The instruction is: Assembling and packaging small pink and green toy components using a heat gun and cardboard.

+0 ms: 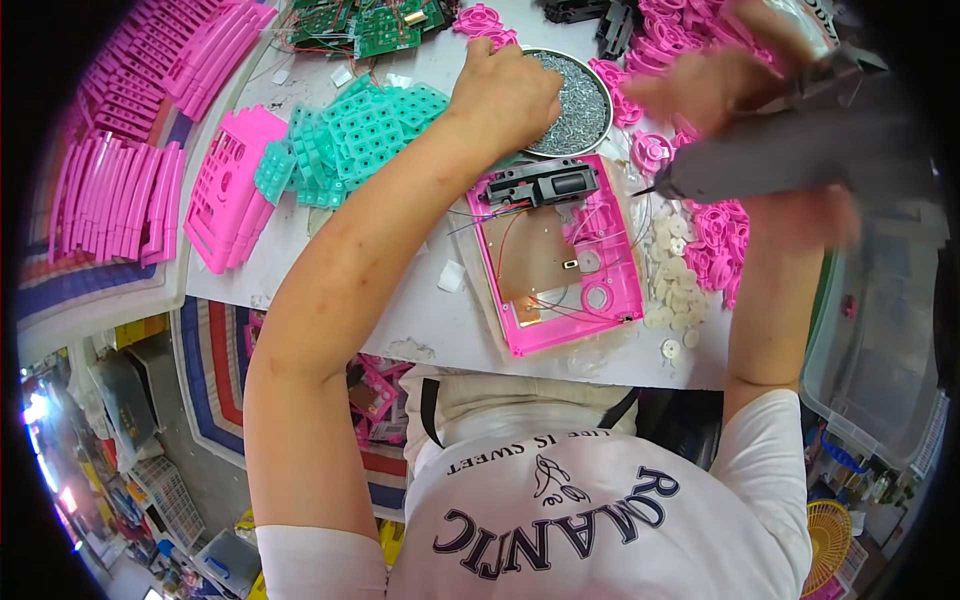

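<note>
My left hand (pixel 512 97) has its fingers curled down at the left side of a round metal dish of small silvery screws (pixel 578 108); its fingertips are hidden. My right hand (pixel 690 90) is smeared by motion around a dark grey power screwdriver (pixel 790 165). The tool's thin tip points left, above the right edge of a pink plastic housing (pixel 515 333). That housing lies open in front of me. Inside are a brown sheet (pixel 535 255) and thin loose wires. A black plastic module (pixel 540 184) sits along its far edge.
Teal rubber keypads (pixel 370 135) and stacked pink panels (pixel 230 190) lie on the left. Green circuit boards (pixel 375 28) are at the back. Pink ring-shaped parts (pixel 715 245) and whitish discs (pixel 672 270) pile on the right, near a clear plastic bin (pixel 870 330).
</note>
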Demonstrator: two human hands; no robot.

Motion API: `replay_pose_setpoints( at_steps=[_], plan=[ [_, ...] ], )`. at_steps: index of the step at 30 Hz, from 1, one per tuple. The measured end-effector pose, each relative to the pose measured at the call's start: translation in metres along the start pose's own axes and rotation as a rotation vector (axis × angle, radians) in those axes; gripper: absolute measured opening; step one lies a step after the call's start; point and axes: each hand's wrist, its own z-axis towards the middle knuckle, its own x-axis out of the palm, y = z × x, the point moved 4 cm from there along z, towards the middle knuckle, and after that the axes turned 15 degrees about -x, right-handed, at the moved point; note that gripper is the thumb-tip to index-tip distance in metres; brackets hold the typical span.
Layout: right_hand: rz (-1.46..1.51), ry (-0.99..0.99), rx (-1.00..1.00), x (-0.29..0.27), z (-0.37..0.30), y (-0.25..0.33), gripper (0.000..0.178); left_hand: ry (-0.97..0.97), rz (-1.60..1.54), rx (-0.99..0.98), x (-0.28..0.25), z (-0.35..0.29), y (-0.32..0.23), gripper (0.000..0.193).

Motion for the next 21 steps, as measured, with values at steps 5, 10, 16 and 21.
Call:
replay_pose_setpoints(
  at_steps=[5, 10, 16, 21],
  plan=[
    [-0.198, -0.380, 0.114, 0.005, -0.014, -0.012, 0.048, 0.128, -0.547, -0.170, -0.030, -0.015, 0.014, 0.031],
    [-0.187, -0.583, 0.062, 0.027, -0.031, -0.010, 0.044, 0.080, -0.795, -0.077, -0.078, -0.091, -0.025, 0.012],
    [-0.006, -0.494, -0.078, 0.063, -0.019, -0.003, 0.042, -0.207, -0.668, -0.011, -0.073, -0.135, -0.049, 0.021],
    [-0.083, -0.531, -0.017, 0.071, -0.017, -0.002, 0.040, -0.198, -0.730, -0.007, -0.072, -0.135, -0.050, 0.022]
  ],
)
